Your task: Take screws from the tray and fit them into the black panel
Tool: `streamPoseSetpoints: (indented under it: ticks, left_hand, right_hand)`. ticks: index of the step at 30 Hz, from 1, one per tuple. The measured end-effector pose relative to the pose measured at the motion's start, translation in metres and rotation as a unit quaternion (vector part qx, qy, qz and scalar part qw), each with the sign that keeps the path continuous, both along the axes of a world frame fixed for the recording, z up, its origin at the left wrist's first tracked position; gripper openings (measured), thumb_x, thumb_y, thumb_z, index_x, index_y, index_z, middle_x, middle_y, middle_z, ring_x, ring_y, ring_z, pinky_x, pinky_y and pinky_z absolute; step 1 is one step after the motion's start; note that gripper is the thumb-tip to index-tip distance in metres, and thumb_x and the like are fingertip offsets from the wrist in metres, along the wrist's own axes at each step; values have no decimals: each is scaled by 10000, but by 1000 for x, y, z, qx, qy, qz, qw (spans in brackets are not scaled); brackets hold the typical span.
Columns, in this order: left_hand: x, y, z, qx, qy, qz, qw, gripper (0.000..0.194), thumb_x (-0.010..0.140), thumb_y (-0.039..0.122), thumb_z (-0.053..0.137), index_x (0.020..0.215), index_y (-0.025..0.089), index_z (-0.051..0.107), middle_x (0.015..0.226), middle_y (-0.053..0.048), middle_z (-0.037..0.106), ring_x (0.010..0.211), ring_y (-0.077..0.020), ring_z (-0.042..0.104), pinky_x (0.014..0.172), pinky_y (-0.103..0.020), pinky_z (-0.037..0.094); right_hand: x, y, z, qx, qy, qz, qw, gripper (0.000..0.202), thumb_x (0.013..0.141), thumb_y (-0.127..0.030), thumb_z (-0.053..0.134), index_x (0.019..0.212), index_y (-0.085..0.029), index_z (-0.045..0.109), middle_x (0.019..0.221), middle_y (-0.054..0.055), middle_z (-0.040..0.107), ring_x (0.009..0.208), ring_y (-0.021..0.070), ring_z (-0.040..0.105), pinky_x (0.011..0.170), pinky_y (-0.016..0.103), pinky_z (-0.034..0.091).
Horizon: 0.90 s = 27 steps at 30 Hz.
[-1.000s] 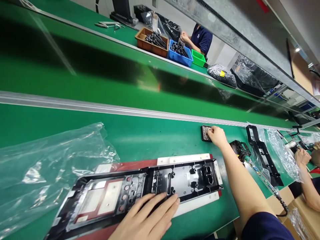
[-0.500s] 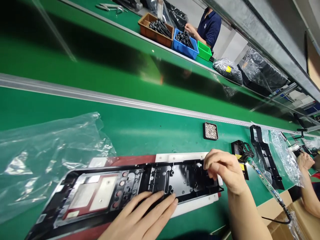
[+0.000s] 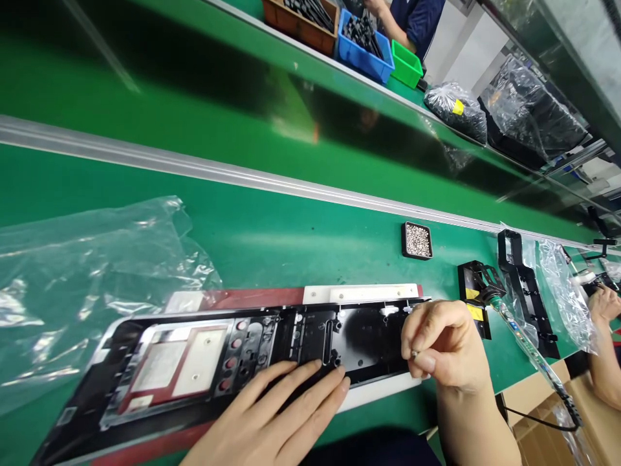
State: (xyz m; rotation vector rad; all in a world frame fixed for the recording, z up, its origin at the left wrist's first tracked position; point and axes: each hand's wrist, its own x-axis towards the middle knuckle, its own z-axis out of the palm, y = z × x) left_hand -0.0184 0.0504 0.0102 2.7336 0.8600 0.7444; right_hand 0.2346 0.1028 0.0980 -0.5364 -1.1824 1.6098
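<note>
A long black plastic housing (image 3: 383, 333) lies with its inner side up on a red and white fixture (image 3: 369, 293). My left hand (image 3: 276, 411) rests flat across the housing's near edge, its fingers stretched out. Above the right end of the housing, my right hand (image 3: 449, 346) pinches a small metal piece (image 3: 414, 354) between thumb and forefinger; its exact kind is too small to make out. Beyond the housing stands a small black box (image 3: 416, 241) full of tiny shiny metal parts.
A soldering iron (image 3: 526, 353) leans in its black stand (image 3: 473, 294) at right, its cable hanging down. Past it lie another black plastic part (image 3: 528, 294) and clear plastic bags. A large clear bag (image 3: 97, 291) covers the left. A co-worker's hand (image 3: 604, 303) shows far right; bins (image 3: 366, 55) stand across.
My right hand has turned and drawn slightly toward me, bringing the pinched metal piece into view. My left hand stays on the housing. The camera view has shifted a little.
</note>
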Motion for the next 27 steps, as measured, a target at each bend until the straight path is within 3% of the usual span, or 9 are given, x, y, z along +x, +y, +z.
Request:
streamPoseSetpoints:
  ticks: [3,5,8,10,17,27]
  left_hand:
    - [2,1,3,-2,-14,3,1000,463,1020,201,348,1461,252,482,1469,43,555,1263,-222,504,1229,-423,187]
    - [4,0,5,-2,-19,0,1000,485,984,166,397,1452,248,495,1473,44,552,1270,-227,506,1247,-434,166]
    - [5,-2,7,-8,-28,-1,1000,493,946,154,456,1428,234,523,1476,53,547,1262,-230,515,1264,-435,146]
    - [5,-3,8,-4,-26,6,1000,479,948,156,450,1410,241,542,1464,54,558,1256,-229,521,1259,-435,155]
    - [8,-1,12,6,-23,10,1000,459,940,151,438,1361,260,585,1429,39,584,1231,-212,537,1231,-428,216]
    - [10,2,13,-5,-39,12,999,456,954,126,423,1365,247,580,1423,57,590,1208,-203,542,1240,-413,177]
  right_hand:
    - [9,-1,0,75,-152,-85,982,257,878,41,663,984,-182,732,908,51,647,789,100,635,690,132,526]
    - [17,1,-1,146,-312,-143,928,179,917,5,650,953,-168,680,886,31,636,821,106,622,735,164,513]
    - [27,4,-2,225,-465,-144,844,172,976,-32,616,1053,-176,671,938,12,625,852,98,602,807,197,497]
    - [31,5,-2,249,-505,-112,819,187,1002,-34,587,1103,-173,662,998,15,611,917,99,590,856,209,486]
    - [31,4,-1,271,-567,-26,778,160,1032,-40,547,1121,-156,612,1063,21,596,956,134,563,852,265,452]
    - [31,14,3,244,-573,18,782,137,1006,-22,561,1012,-155,592,1001,-25,610,902,129,568,845,252,433]
